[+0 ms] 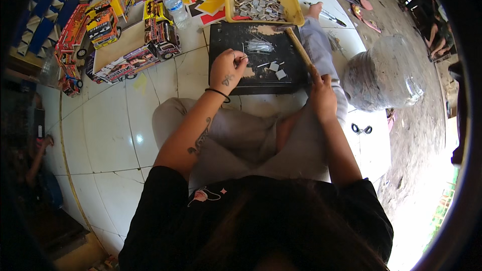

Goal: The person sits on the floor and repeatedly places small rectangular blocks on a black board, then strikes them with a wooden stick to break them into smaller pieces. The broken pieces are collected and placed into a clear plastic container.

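In front of me is a low black board point(221, 83) with worn patches. Over its left side, my left hand point(228, 68) is closed in a pinch on a small thin piece that looks like a nail point(245, 57). My right hand point(324, 98) grips the wooden handle of a hammer point(301, 52) near its end, at the board's right edge. The hammer's head is at the far edge of the board, below the tub. A loose pile of nails point(260, 45) lies on the board, and several small grey square pieces point(274, 66) rest nearer to me.
A yellow tub point(296, 7) full of small grey pieces stands behind the board. Toy trucks point(125, 62) and a water bottle point(174, 6) are at the left. A plastic-wrapped bundle point(384, 73) and small black scissors point(361, 129) lie right. My legs surround the board.
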Tool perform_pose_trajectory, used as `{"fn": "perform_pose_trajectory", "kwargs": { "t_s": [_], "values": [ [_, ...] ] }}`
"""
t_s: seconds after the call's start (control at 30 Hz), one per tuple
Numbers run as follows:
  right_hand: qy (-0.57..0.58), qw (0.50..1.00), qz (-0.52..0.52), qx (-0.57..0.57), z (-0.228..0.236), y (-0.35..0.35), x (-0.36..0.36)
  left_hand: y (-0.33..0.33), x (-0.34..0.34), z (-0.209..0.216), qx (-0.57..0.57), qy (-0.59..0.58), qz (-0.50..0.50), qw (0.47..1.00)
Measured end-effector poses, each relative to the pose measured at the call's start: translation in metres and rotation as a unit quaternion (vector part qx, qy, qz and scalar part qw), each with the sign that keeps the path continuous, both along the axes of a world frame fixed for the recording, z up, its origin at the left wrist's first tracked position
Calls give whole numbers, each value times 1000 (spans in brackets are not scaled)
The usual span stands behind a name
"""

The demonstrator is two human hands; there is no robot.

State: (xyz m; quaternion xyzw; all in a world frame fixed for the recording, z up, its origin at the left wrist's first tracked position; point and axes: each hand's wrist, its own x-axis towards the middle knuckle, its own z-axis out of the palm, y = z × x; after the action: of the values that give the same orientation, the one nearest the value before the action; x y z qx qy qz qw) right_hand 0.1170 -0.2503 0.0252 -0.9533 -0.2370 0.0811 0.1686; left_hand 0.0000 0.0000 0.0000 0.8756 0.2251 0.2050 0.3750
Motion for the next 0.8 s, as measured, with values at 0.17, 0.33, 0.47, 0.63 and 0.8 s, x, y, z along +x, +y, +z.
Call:
{"fn": "perform_pose_trajectory", "kwargs": {
  "t_s": [0.17,0.33,0.47,0.63,0.8],
  "values": [
    [-252,955,129,92,0,23,4,52,73,30,-295,-64,-20,953],
    [-194,945,245,100,4,70,7,99,133,77,-410,-177,-80,891],
    [-191,948,254,9,7,95,13,86,97,42,-217,-101,-54,969],
    [-166,949,269,7,-8,105,18,26,16,0,-188,-96,-49,976],
    [-94,958,242,126,-12,104,19,-26,-11,-4,-138,-106,-67,982]
  ]
}}
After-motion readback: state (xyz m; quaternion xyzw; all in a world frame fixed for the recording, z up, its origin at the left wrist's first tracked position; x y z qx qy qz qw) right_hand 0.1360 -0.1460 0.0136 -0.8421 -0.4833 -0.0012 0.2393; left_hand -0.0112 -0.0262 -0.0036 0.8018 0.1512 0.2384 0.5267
